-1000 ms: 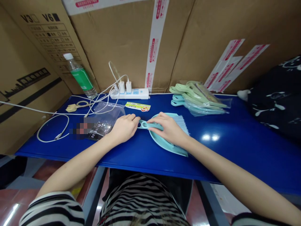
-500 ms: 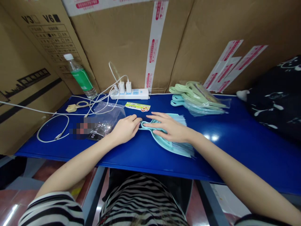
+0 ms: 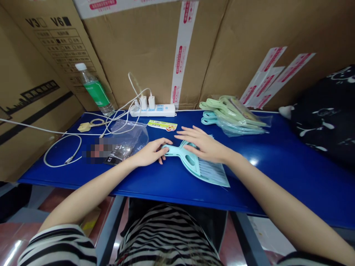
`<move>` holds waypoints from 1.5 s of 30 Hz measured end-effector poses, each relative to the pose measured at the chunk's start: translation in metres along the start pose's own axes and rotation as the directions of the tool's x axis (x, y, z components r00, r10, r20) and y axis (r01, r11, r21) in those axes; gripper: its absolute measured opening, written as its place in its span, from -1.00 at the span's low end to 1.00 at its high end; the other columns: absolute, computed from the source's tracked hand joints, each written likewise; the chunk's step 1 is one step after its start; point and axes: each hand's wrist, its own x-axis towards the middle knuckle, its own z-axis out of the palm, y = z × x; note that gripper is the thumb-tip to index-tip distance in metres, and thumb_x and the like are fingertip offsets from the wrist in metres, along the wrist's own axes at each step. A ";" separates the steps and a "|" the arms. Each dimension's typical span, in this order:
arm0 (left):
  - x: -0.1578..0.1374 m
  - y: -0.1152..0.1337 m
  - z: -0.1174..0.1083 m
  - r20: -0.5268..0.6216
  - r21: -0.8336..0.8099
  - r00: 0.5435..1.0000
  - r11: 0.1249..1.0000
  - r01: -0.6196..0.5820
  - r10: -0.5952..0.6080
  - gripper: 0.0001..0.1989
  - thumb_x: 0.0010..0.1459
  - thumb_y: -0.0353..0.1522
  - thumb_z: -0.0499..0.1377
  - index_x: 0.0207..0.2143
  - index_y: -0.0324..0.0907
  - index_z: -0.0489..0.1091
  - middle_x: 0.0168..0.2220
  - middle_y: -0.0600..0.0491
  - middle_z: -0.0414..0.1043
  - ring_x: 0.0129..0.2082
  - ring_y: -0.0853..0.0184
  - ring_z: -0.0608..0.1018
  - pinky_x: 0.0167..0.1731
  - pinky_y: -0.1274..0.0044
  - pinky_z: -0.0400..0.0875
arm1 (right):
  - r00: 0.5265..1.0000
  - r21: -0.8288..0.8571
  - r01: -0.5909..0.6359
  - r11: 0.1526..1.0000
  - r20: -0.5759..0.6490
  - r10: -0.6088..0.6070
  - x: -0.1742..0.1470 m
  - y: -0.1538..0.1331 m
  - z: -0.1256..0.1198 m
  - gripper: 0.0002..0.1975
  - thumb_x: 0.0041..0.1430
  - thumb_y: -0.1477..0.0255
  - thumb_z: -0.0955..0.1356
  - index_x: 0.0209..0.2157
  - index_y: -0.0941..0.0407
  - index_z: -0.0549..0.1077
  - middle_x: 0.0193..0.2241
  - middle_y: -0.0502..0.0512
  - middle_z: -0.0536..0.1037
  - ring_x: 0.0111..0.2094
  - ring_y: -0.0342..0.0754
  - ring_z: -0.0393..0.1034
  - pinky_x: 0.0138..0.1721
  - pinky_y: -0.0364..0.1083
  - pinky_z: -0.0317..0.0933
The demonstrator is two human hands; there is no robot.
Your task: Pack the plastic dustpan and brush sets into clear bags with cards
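A light blue hand brush lies nested on a matching dustpan, bristles pointing right. My left hand grips the looped handle end at the left, thumb and fingers around it. Spread over the top of the brush is my right hand, open, its fingers stretched out to the left and covering part of the brush head. Whether its palm presses on the brush I cannot tell.
Bagged green and blue brush sets lie at the back right, near a black patterned bag. A label card, power strip, tangled white cables, clear plastic bag and water bottle occupy the back left.
The brush now sits more squarely over the dustpan, and more of its head and bristles shows. My right hand has shifted slightly right and away from me; my left fingers have moved round the handle end.
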 end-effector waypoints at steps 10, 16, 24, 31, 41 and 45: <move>0.001 -0.003 0.002 0.235 -0.266 0.967 0.951 0.158 -0.095 -0.66 0.34 -0.28 -0.05 0.06 -0.26 0.27 -0.32 -0.02 0.52 -0.60 0.50 0.49 -0.60 0.63 0.40 | 0.997 -0.068 -0.022 0.997 0.075 0.027 -0.001 0.000 0.014 -0.51 0.35 0.21 0.12 0.24 0.01 0.23 0.24 0.17 0.28 0.29 0.16 0.03 0.24 0.37 -0.16; 0.002 -0.006 0.001 0.224 -0.284 0.963 0.935 0.210 -0.148 -0.57 0.22 -0.24 0.15 0.08 -0.27 0.31 -0.43 0.07 0.51 -0.62 0.50 0.48 -0.57 0.62 0.39 | 0.997 -0.055 -0.008 0.998 0.081 0.012 0.000 0.000 0.013 -0.47 0.35 0.19 0.10 0.25 0.07 0.21 0.24 0.22 0.26 0.29 0.14 0.02 0.25 0.33 -0.15; 0.001 -0.005 0.001 0.219 -0.252 0.966 0.949 0.191 -0.137 -0.50 0.19 -0.22 0.18 0.10 -0.32 0.29 -0.56 0.12 0.45 -0.66 0.47 0.47 -0.61 0.63 0.34 | 0.998 -0.032 -0.017 0.999 0.059 0.019 0.001 0.001 0.015 -0.47 0.35 0.17 0.09 0.24 0.06 0.24 0.22 0.21 0.30 0.28 0.10 0.06 0.27 0.30 -0.15; 0.000 -0.005 0.001 0.219 -0.235 0.966 0.953 0.189 -0.138 -0.53 0.20 -0.23 0.16 0.09 -0.32 0.27 -0.52 0.09 0.48 -0.65 0.45 0.49 -0.61 0.62 0.35 | 0.999 -0.021 -0.008 1.000 0.040 0.008 0.001 0.001 0.016 -0.48 0.35 0.16 0.08 0.22 0.06 0.26 0.21 0.22 0.32 0.27 0.10 0.09 0.25 0.32 -0.13; -0.002 0.002 0.003 0.219 -0.249 0.970 0.956 0.155 -0.101 -0.68 0.19 -0.27 0.17 -0.08 -0.24 0.22 -0.47 0.12 0.47 -0.68 0.49 0.48 -0.66 0.64 0.33 | 0.996 -0.043 0.061 0.997 -0.064 -0.063 0.004 0.006 0.024 -0.50 0.34 0.22 0.08 0.12 0.13 0.38 0.05 0.29 0.47 0.10 0.15 0.30 0.13 0.31 0.09; -0.001 0.000 0.004 0.201 -0.221 0.975 0.965 0.140 -0.096 -0.75 0.20 -0.26 0.14 -0.17 -0.21 0.20 -0.48 0.15 0.43 -0.69 0.52 0.44 -0.67 0.66 0.31 | 0.985 -0.034 0.118 0.992 -0.120 -0.121 0.006 0.008 0.026 -0.55 0.33 0.26 0.11 0.07 0.12 0.42 -0.02 0.26 0.52 0.03 0.13 0.35 0.05 0.25 0.17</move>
